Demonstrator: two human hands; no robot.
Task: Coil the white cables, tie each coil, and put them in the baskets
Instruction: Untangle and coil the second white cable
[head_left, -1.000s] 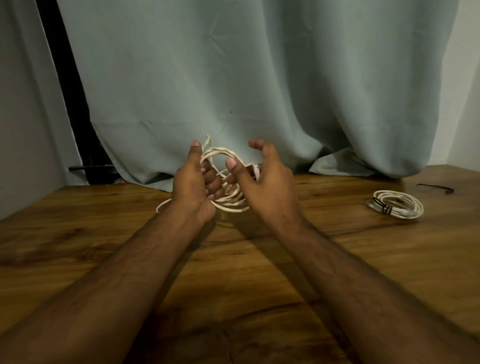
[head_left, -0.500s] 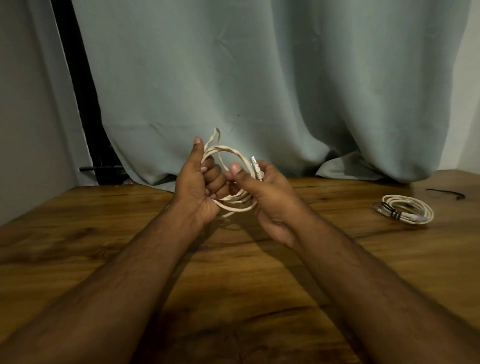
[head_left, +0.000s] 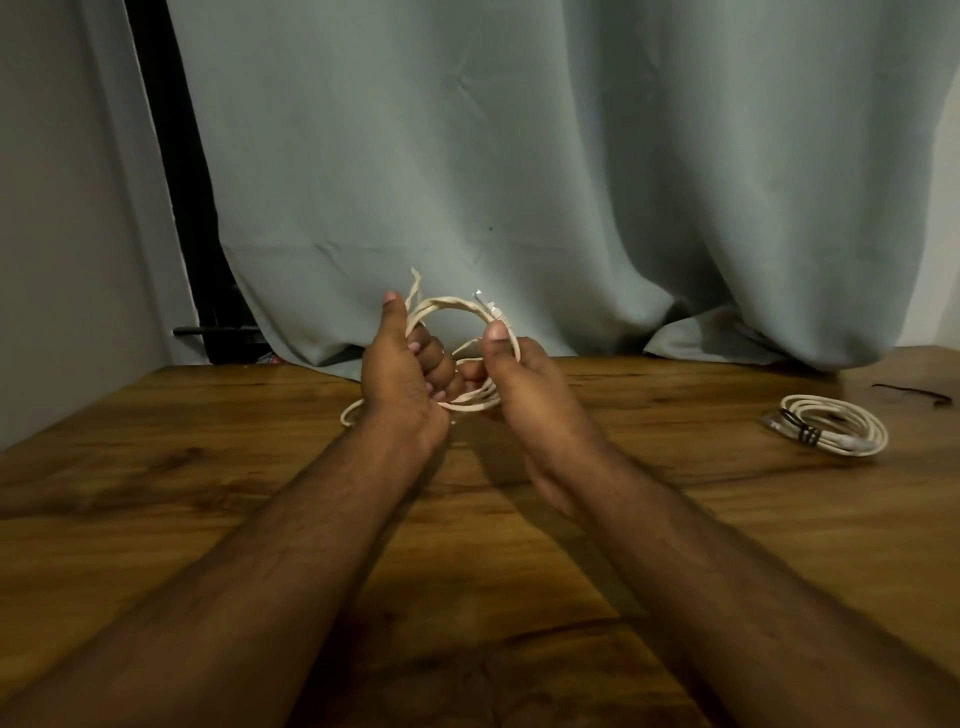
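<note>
Gripping one white cable coil (head_left: 457, 358) from either side, left hand (head_left: 397, 371) and right hand (head_left: 524, 384), above table (head_left: 156, 493).

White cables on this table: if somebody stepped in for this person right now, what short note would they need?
Left hand: grips one side of the white cable coil, held above the wooden table.
Right hand: pinches the coil's other side near its plug end.
Done: a tied coil with a dark tie lies on the table to the right.
Left: tie the held coil, perhaps with the dark strip lying far right, then put both coils into the baskets, which are not in view.
</note>
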